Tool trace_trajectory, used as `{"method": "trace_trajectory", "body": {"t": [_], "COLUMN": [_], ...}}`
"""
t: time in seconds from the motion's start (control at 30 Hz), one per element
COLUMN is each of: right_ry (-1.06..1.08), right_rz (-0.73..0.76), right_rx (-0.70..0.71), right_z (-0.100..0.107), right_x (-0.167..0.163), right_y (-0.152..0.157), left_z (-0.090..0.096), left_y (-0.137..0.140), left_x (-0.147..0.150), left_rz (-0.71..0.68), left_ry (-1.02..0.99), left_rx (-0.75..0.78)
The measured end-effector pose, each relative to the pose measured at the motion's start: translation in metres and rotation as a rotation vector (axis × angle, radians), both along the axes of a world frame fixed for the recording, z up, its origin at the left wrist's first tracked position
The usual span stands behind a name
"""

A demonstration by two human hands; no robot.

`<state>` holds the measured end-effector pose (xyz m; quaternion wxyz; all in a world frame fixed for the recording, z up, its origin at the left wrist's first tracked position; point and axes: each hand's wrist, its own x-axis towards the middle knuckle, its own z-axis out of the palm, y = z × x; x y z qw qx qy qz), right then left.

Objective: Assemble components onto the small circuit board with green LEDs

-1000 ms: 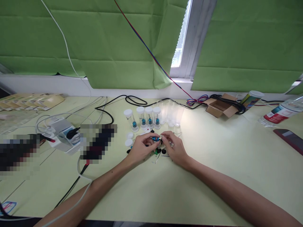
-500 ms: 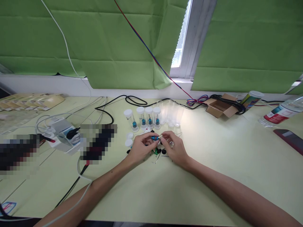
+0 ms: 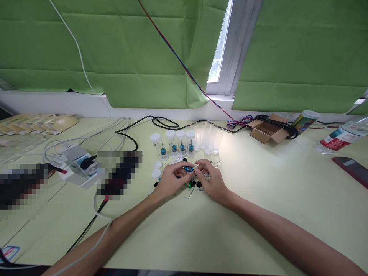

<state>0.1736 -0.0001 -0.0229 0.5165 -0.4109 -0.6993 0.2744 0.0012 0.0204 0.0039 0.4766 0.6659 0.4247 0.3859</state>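
Note:
Between finger and thumb, my left hand (image 3: 170,179) pinches a small shiny blue cylindrical part (image 3: 188,168). My right hand (image 3: 215,182) is closed at that part's right end, its fingertips on a small pale piece (image 3: 195,167) too tiny to name. Beneath the hands lie a green metallic part (image 3: 190,184), a black round piece (image 3: 199,184) and a thin bent metal key (image 3: 188,197), partly covered by fingers. White caps (image 3: 156,174) lie left of my left hand. Behind the hands stand several clear tubes (image 3: 163,147) with white lids and blue parts inside.
Further clear tubes (image 3: 215,142) stand behind my right hand. A small cardboard box (image 3: 267,130) with black cable is at the back right, near a water bottle (image 3: 340,138) and a phone (image 3: 352,170). Left are a white power strip (image 3: 74,163) and cables.
Both hands stay at nearly the same spot, still closed round the blue part. The right fingers have shifted very slightly; nothing else has visibly moved.

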Motion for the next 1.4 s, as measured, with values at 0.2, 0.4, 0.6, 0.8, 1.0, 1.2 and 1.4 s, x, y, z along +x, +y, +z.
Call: {"method": "trace_trajectory", "body": {"t": [0.2, 0.4, 0.6, 0.8, 1.0, 1.2, 1.4], "right_ry": [0.014, 0.025, 0.028, 0.012, -0.011, -0.01, 0.003], "right_rz": [0.007, 0.018, 0.014, -0.019, -0.023, 0.009, 0.021], "right_rx": [-0.035, -0.07, -0.097, -0.043, 0.01, 0.005, -0.011], "right_z": [-0.0014, -0.0024, -0.0004, 0.0044, 0.0035, 0.0005, 0.0001], "right_x": [0.0001, 0.0002, -0.0002, -0.0011, -0.0009, 0.0003, 0.0002], "right_y": [0.0, 0.0009, 0.0003, -0.0012, -0.0015, -0.0007, -0.0003], "left_z": [-0.0003, -0.0002, 0.0007, 0.0033, 0.0011, 0.0015, 0.002], "left_y": [-0.0014, -0.0007, -0.0017, -0.0014, -0.0007, -0.0013, -0.0016], "left_x": [-0.0005, -0.0005, -0.0005, 0.0001, -0.0011, -0.0006, -0.0001], "left_rz": [0.004, -0.011, -0.003, 0.009, 0.0, -0.001, 0.001], "left_ry": [0.026, 0.034, 0.025, -0.023, -0.032, -0.013, 0.011], "left_rx": [0.007, 0.022, 0.0, -0.03, -0.028, -0.023, -0.011]}}
